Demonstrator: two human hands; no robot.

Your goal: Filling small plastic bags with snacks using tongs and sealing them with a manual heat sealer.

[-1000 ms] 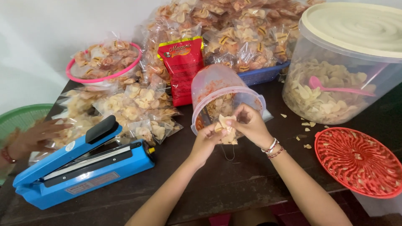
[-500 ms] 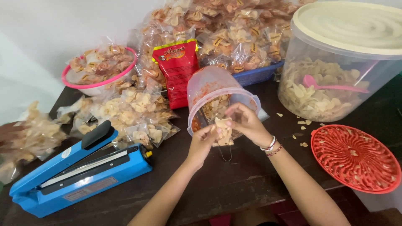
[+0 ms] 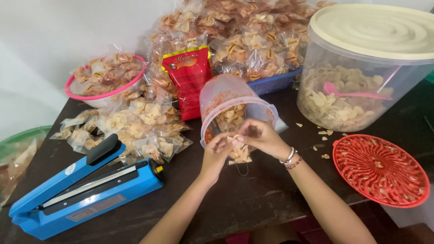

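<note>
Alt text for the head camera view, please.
Two bare hands, left hand and right hand, hold a small clear bag of chips before a tilted plastic bucket on a dark table. A blue heat sealer lies left, a red sieve right.

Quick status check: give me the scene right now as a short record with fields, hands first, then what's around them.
left hand: pinches the top of a small clear bag of chips
right hand: grips the same bag's top from the other side
behind hands: tilted tub smeared red, chips inside
left of hands: blue heat sealer, handle raised
beyond sealer: filled chip bags, pink-rimmed bowl
right: red round strainer, big lidded container with pink spoon
surface: dark table
</note>
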